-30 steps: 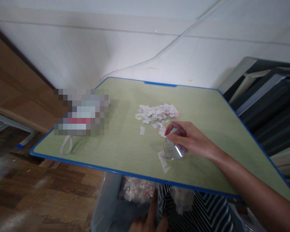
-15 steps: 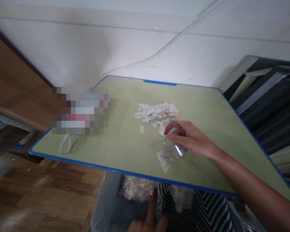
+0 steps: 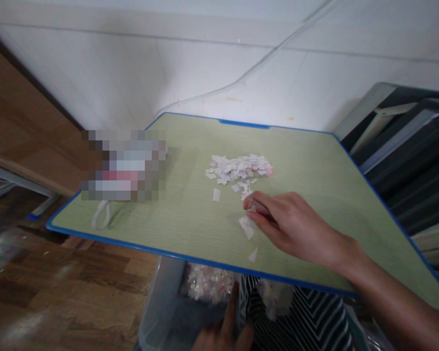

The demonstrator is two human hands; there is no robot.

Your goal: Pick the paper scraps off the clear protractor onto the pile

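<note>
My right hand (image 3: 296, 224) is closed just above the table, thumb and fingertips pinched around a small clear plastic piece (image 3: 258, 207), mostly hidden by the fingers. Under its fingertips a white paper slip (image 3: 246, 227) lies on the green tabletop, and a smaller paper triangle (image 3: 253, 255) is closer to the front edge. Behind the hand spreads a pile of small white paper pieces (image 3: 237, 168), some pinkish. Below the table edge, my left hand (image 3: 221, 336) has its index finger stretched out and thumb apart, beside the plastic bin; nothing shows in it.
The green table (image 3: 175, 214) has a blue rim and backs onto a white wall. A blurred-out item (image 3: 124, 170) with a looped strap lies at its left. Below, a translucent bin (image 3: 153, 297) holds a bag of small packets (image 3: 208, 282); another bag (image 3: 276, 295) rests on striped cloth.
My right hand has turned and come slightly nearer, so the fan-shaped clear plastic is now mostly hidden. The paper slips beneath it have separated. My left hand stays put.
</note>
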